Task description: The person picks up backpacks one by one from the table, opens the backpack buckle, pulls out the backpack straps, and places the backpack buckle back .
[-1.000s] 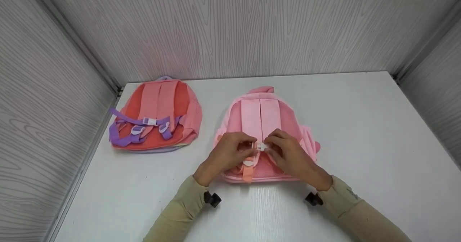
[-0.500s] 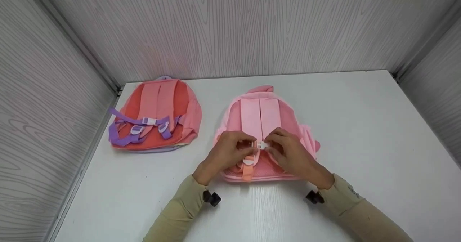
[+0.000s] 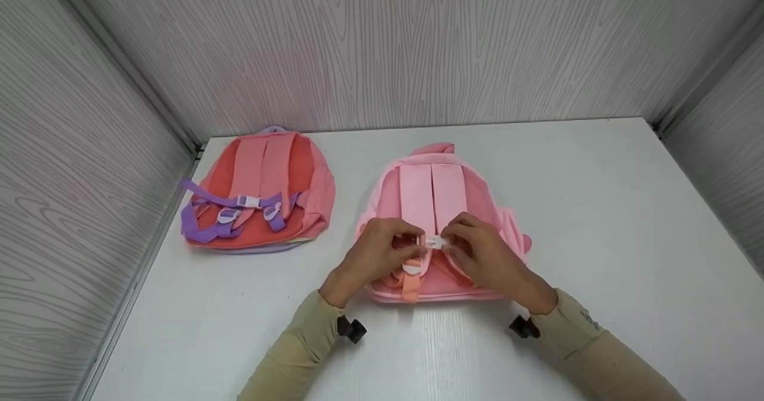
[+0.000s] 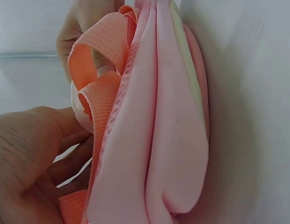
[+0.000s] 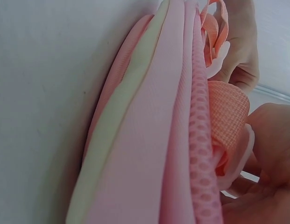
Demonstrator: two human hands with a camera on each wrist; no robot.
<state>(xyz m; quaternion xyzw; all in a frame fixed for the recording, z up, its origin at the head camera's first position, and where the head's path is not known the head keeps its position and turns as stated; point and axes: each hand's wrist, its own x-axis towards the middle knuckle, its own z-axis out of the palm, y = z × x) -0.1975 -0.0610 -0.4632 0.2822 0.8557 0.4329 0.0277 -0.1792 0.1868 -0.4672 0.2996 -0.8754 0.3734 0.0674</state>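
A pink backpack [image 3: 418, 195] lies with its shoulder straps up, in the middle of the white table. Over its lower back my left hand [image 3: 381, 250] pinches the left end of a white side-release buckle [image 3: 436, 242], and my right hand [image 3: 489, 261] pinches the right end. Prongs show between the fingertips; I cannot tell how far the two halves are engaged. An orange strap end [image 3: 410, 286] hangs below a white strap adjuster [image 3: 412, 268]. In the wrist views, orange webbing [image 4: 100, 44] loops beside the bag, and the buckle is hidden.
To the left lies a coral backpack [image 3: 248, 168], straps up, with purple webbing [image 3: 206, 233] and a joined white buckle [image 3: 248, 201]. Grey wood-grain panels [image 3: 382, 49] border the table [image 3: 603, 222] at the back and sides.
My fingertips came slightly closer together half a second ago. Now my right hand sits a little further right, and more of the buckle shows between the hands. The backpacks stay in place.
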